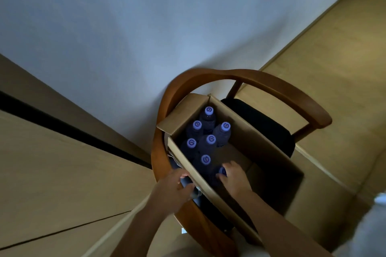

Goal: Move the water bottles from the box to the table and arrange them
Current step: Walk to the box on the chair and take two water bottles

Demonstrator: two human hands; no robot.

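an open brown cardboard box (pixel 257 150) sits on the black seat of a curved wooden armchair (pixel 271 87), which stands against a pale wall (pixel 104 27). inside the box, clear plastic water bottles with lilac swirl-marked caps (pixel 205 142) stand upright, bunched toward the far left corner, six caps plainly showing. their long axes run straight up toward the camera, so each one presents its cap first.

the right hand (pixel 234 177) is down inside the box at the near end of the cluster. its fingers curl over the nearest bottle (pixel 223 171), whose cap peeks out between them; the grip looks closed round the neck, though how firmly i cannot tell. the left hand (pixel 173 185) is outside the box, just beyond its left wall, with fingers wrapped round a further clear bottle (pixel 189 183) that lies tilted across the chair's rim.

the relation that matters: the bottle under the right hand stands directly beneath the palm, upright, with the box's left wall close beside it and the next cap just beyond. a straight pull upward along the bottle's axis would likely clear both. the remaining bottles lie farther from both hands, the right one nearer since it is already inside. no bench shows in this view, so the placing spot cannot be judged.
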